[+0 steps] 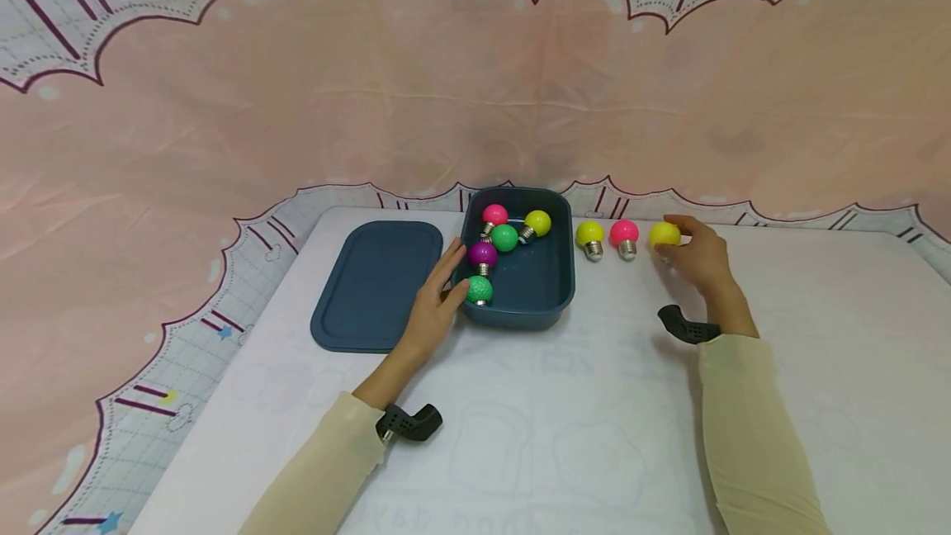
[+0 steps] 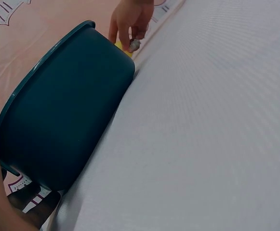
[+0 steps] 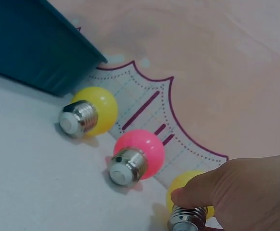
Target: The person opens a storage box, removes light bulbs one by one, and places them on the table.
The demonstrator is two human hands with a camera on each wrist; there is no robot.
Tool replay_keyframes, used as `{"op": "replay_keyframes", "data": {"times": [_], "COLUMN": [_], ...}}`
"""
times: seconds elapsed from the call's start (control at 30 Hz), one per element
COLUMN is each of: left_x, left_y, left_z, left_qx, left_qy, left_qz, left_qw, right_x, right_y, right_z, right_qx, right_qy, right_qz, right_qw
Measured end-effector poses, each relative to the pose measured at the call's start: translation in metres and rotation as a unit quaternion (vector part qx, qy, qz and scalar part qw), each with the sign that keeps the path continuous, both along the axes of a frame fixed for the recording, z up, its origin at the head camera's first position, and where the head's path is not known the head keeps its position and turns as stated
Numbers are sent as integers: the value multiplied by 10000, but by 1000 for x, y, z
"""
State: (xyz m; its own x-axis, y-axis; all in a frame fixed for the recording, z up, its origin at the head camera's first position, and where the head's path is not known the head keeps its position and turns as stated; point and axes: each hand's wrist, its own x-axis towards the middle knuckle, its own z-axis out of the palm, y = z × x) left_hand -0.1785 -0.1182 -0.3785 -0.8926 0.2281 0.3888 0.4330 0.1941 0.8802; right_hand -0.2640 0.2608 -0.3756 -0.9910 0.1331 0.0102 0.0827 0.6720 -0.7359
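A dark blue bin (image 1: pixel 553 287) stands mid-table and holds several coloured bulbs, among them a pink bulb (image 1: pixel 494 215), a purple bulb (image 1: pixel 482 253) and a green bulb (image 1: pixel 479 289). My left hand (image 1: pixel 438 295) grips the bin's left wall, thumb over the rim and fingers along the outside. To the bin's right lie a yellow bulb (image 1: pixel 590 233) (image 3: pixel 99 108) and a pink bulb (image 1: pixel 624 232) (image 3: pixel 142 147). My right hand (image 1: pixel 694 254) (image 3: pixel 241 192) pinches a second yellow bulb (image 1: pixel 664 234) (image 3: pixel 183 185) at that row's right end. The left wrist view shows the bin's wall (image 2: pixel 62 115).
The bin's flat blue lid (image 1: pixel 379 283) lies left of the bin on the white tabletop (image 1: pixel 594 436). A pink and patterned cloth backdrop (image 1: pixel 475 89) hangs behind the table. The table's back edge runs just past the loose bulbs.
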Motion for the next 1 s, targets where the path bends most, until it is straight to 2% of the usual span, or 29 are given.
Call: {"op": "replay_keyframes", "data": {"times": [0.5, 1.0], "left_x": [0, -1], "left_y": [0, 0], "left_z": [0, -1], "left_qx": [24, -94], "left_qy": [-22, 24], "left_qz": [18, 73], "left_qw": [10000, 9999], "right_x": [0, -3], "right_y": [-7, -7], "right_z": [-5, -9], "right_qx": [95, 93], "right_qy": [121, 24], "right_qz": [-58, -196], "right_qw": [9999, 9998]}}
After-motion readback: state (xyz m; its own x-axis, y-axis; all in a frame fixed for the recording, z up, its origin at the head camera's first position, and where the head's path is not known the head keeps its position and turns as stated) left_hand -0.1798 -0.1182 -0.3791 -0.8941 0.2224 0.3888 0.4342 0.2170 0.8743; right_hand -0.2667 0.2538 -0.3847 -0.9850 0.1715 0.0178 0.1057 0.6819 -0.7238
